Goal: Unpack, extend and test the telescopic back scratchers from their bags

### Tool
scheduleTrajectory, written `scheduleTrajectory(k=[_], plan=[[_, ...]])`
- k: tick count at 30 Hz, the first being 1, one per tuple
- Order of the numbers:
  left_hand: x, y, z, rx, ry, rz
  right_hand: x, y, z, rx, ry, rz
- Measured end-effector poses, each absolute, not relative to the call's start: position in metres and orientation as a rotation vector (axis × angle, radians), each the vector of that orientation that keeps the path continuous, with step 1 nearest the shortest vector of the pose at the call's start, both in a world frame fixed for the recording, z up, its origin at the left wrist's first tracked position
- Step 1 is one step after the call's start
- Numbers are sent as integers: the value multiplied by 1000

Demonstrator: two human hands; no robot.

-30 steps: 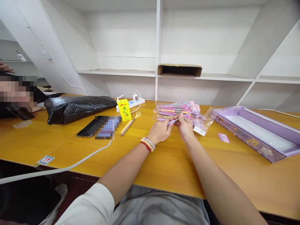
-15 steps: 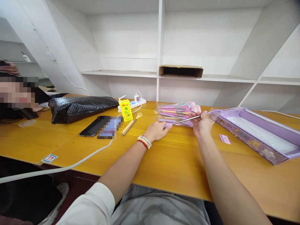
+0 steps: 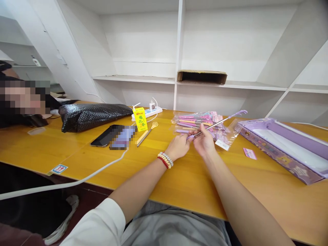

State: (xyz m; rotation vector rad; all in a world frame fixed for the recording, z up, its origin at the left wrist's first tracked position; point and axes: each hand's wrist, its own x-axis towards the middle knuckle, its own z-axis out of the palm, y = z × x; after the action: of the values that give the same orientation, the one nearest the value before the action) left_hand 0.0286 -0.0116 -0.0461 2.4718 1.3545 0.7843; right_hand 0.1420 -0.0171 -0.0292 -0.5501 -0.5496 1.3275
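Both hands are on a purple telescopic back scratcher (image 3: 220, 122) with a silver rod, tilted up to the right, its clawed tip at the far end. My left hand (image 3: 178, 147), with beaded bracelets on the wrist, is closed around the purple handle. Close beside it, my right hand (image 3: 204, 141) pinches the rod with the thumb on top. Behind the hands lies a pile of back scratchers in clear plastic bags (image 3: 193, 119), mostly pink and purple. A yellow back scratcher (image 3: 148, 134) lies collapsed on the table, left of my left hand.
A purple open display box (image 3: 279, 157) stands at right, a small pink card (image 3: 249, 153) beside it. To the left are two phones (image 3: 104, 136), a yellow drink carton (image 3: 140, 119), a power strip (image 3: 153, 111) and a black bubble-wrap bag (image 3: 94, 114). A person sits far left.
My right hand has slid left along the rod, close to my left hand. The scratcher's clawed tip now shows out to the right. The view has shifted slightly.
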Motion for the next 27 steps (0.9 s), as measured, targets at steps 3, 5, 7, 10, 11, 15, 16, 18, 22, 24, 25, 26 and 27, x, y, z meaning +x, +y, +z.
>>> scheduleTrajectory(k=[3,5,7,10,11,15,16,18,22,24,25,26,27], plan=[[34,-15,-50,2382,1331,787,141,-18,-30,-543,-518,1312],[36,-17,-51,2342,1251,781,145,-17,-31,-583,-487,1292],[37,-19,-50,2343,1112,776,152,-15,-31,-639,-468,1294],[39,-23,-47,2389,876,728,161,-12,-31,-689,-438,1281],[39,-24,-45,2402,835,704,163,-11,-31,-696,-424,1265],[43,-26,-44,2450,1027,582,163,-9,-28,-744,-356,1203],[44,-26,-44,2465,1104,554,161,-9,-27,-755,-339,1190],[45,-26,-44,2506,1208,517,157,-9,-24,-778,-304,1159],[47,-26,-44,2597,1294,482,152,-8,-20,-834,-225,1097],[47,-26,-44,2626,1345,475,151,-8,-18,-853,-199,1071],[47,-27,-44,2633,1371,476,151,-8,-18,-858,-191,1061],[48,-28,-44,2637,1394,476,151,-9,-17,-862,-184,1052],[48,-28,-43,2636,1414,477,151,-10,-15,-867,-178,1045]])
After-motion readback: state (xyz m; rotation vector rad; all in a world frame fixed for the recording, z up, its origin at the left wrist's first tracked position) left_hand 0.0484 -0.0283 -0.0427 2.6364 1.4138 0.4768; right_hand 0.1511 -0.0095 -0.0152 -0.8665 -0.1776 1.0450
